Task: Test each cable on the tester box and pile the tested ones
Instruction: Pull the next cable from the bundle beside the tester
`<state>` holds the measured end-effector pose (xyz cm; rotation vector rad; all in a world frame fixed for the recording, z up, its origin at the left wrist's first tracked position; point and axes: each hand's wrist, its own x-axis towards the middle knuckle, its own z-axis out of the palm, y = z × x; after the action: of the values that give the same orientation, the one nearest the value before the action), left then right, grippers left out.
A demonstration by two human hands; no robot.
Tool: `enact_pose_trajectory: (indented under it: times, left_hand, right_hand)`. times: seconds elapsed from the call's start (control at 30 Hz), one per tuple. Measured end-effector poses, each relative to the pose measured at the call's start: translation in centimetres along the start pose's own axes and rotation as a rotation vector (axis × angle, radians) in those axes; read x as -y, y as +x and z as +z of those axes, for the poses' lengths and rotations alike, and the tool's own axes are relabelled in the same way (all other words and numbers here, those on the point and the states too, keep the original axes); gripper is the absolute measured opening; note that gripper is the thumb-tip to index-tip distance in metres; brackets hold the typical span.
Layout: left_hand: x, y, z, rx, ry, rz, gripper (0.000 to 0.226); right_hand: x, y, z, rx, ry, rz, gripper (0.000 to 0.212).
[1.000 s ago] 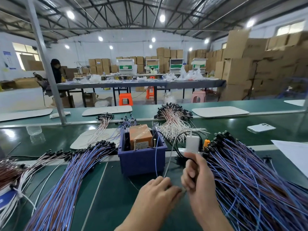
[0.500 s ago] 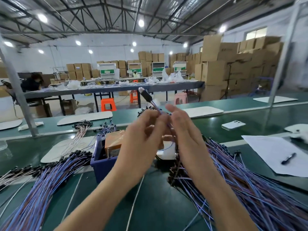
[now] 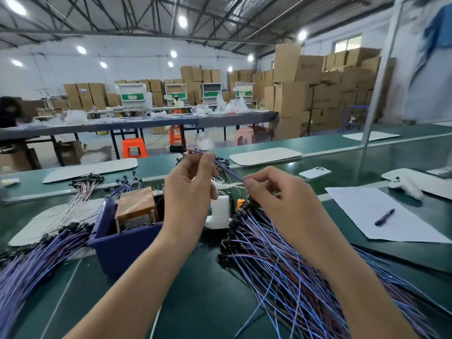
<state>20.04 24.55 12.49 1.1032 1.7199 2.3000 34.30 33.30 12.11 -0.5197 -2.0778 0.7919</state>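
Observation:
A thin blue cable (image 3: 226, 170) with a black plug end (image 3: 176, 149) is held up above the bench between both hands. My left hand (image 3: 190, 189) pinches it close to the plug; my right hand (image 3: 276, 199) pinches it a little further down the wire. Under the hands stands a dark blue bin (image 3: 122, 243) holding the brown tester box (image 3: 135, 207). A large heap of blue and brown cables (image 3: 293, 277) spreads at the right, and another pile of cables (image 3: 36, 260) lies at the left.
A white adapter block (image 3: 219, 212) stands right of the bin. A sheet of paper (image 3: 374, 211) with a pen (image 3: 384, 216) lies at right, a white phone (image 3: 314, 172) beyond it. White-wired cables (image 3: 83, 192) lie behind the bin.
My hands have spread apart along the cable, the right one sliding down the wire; the plug end now points left instead of up. The view has shifted leftward.

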Motion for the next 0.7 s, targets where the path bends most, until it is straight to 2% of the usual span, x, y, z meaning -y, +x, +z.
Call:
enact_pose_trajectory:
  times: [0.13, 0.23, 0.4, 0.57, 0.7]
  left_hand:
    - [2.1, 0.8, 1.3, -0.011, -0.080, -0.122, 0.018]
    - [4.2, 1.1, 2.4, 0.042, -0.023, -0.232, 0.020]
    - [8.3, 1.0, 4.8, 0.248, 0.317, -0.277, 0.033]
    - [11.1, 0.9, 6.4, 0.457, 0.706, -0.171, 0.035]
    - [12.1, 0.3, 7.4, 0.533, 1.015, -0.080, 0.036]
  right_hand:
    - [-1.9, -0.6, -1.8, -0.008, -0.184, 0.071, 0.023]
    - [-3.8, -1.2, -2.3, 0.002, -0.285, 0.122, 0.021]
    - [-7.2, -2.9, -2.0, 0.048, -0.564, 0.220, 0.019]
    - [-9.7, -4.9, -1.3, 0.145, -0.723, 0.301, 0.023]
    - [-10.4, -6.1, -1.0, 0.151, -0.750, 0.321, 0.021]
